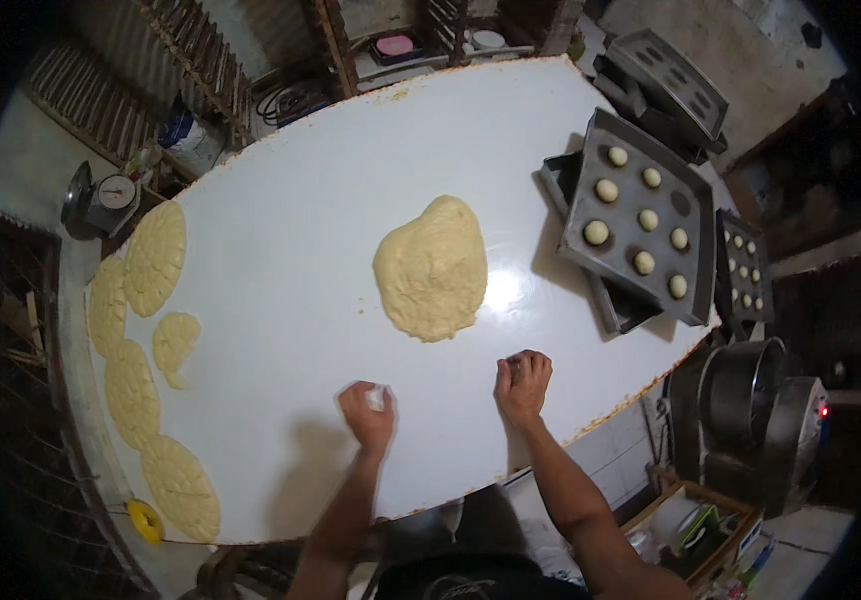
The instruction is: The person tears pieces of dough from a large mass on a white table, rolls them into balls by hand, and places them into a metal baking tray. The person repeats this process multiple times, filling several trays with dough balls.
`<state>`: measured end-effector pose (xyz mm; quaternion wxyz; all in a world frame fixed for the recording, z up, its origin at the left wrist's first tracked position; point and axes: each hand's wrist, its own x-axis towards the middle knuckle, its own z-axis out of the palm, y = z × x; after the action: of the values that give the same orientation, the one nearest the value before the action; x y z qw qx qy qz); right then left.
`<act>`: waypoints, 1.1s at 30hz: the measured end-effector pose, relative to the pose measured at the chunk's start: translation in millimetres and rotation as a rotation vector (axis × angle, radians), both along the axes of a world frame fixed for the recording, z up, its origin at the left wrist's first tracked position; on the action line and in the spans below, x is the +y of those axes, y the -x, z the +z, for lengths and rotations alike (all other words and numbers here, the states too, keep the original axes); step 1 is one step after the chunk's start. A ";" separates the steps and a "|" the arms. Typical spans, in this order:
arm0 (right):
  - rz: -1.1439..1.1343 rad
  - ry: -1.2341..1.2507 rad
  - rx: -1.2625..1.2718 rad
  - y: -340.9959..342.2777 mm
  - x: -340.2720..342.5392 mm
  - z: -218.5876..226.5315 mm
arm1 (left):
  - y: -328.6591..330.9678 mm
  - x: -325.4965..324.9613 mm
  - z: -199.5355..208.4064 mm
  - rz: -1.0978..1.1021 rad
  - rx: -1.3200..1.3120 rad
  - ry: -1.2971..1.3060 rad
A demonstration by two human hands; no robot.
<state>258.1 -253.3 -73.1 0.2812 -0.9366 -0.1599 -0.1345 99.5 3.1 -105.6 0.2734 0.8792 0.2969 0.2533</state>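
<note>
My left hand [368, 412] is at the near middle of the white table [291, 260], its thumb and fingers curled into a ring. A pale patch shows inside that ring; I cannot tell whether it is dough or tabletop. To its right, my right hand [524, 388] rests with bent fingers on the tabletop, and whatever may be under them is hidden. Beyond both hands, touching neither, lies a large lump of soft yellow dough [433, 268]. At the left edge are several flat dough discs [156, 258] scored into pieces, beside a partly used disc [175, 345].
A metal tray [686, 185] with small dough balls sits tilted on other pans at the right. More pans [666, 85] stand behind it. A dial scale [114, 195] is past the left edge, near a yellow ring-shaped thing [146, 521]. A steel mixer bowl [744, 390] stands lower right.
</note>
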 end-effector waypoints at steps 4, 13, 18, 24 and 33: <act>0.322 -0.206 0.126 66.8 -50.7 -19.8 | 53.8 41.3 2.8 -0.556 0.072 0.175; 0.083 -0.114 -0.008 39.0 -8.8 -21.7 | 27.1 46.3 -1.1 -0.478 0.010 0.088; -0.125 0.000 0.116 -32.4 -38.3 -31.0 | -34.4 98.9 -6.7 0.072 0.025 -0.031; 0.434 -0.130 0.130 7.3 -74.5 -28.9 | 54.4 72.6 -35.1 -0.263 -0.036 0.088; 0.618 -0.191 0.246 -31.2 -103.9 -14.4 | 61.0 23.7 -25.0 0.005 0.050 -0.039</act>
<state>289.3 -357.2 -87.5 0.4122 -0.8226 -0.3875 0.0566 38.5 26.8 -130.6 0.2483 0.8896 0.3009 0.2375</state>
